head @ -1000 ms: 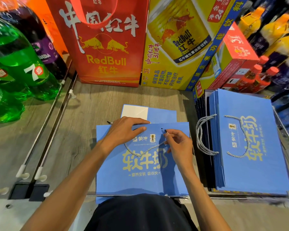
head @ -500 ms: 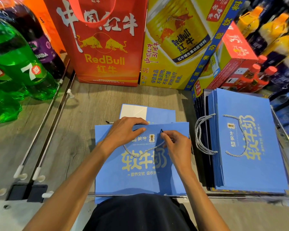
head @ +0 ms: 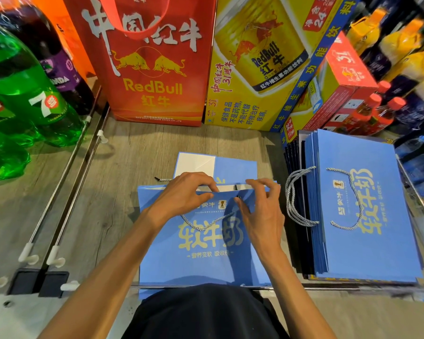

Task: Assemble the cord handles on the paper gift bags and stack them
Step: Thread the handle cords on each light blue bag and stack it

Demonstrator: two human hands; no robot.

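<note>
On my far left I see green soda bottles (head: 22, 94) with a dark purple bottle (head: 59, 62) behind them. They are fenced off by two metal divider rods (head: 66, 172) that run along the wood-grain shelf (head: 137, 148). Just right of the rods a red Red Bull bag (head: 152, 69) stands upright at the back.

In the middle, the blue gift bag (head: 201, 265) lies flat on the shelf, its printed face up and its mouth pointing away from me. My left hand (head: 181, 196) is clamped on the bag's top edge, with the fingers hooked over the rim and the thumb on the front panel. The mouth is parted a little, showing a white strip of the inside. A grey cord handle (head: 206, 222) hangs in a loop on the front between my two hands.

My right hand (head: 260, 211) also grips the rim. Its fingers curl over the edge and its thumb presses the panel beside the dark cord tip. Another folded blue bag (head: 235, 167) lies just beyond. A yellow drinks carton (head: 255, 69) stands behind it.

On the right, the stack of finished bags (head: 365, 216) lies flat near the bag I hold, and its cords (head: 296, 199) spill off the left side.
</note>
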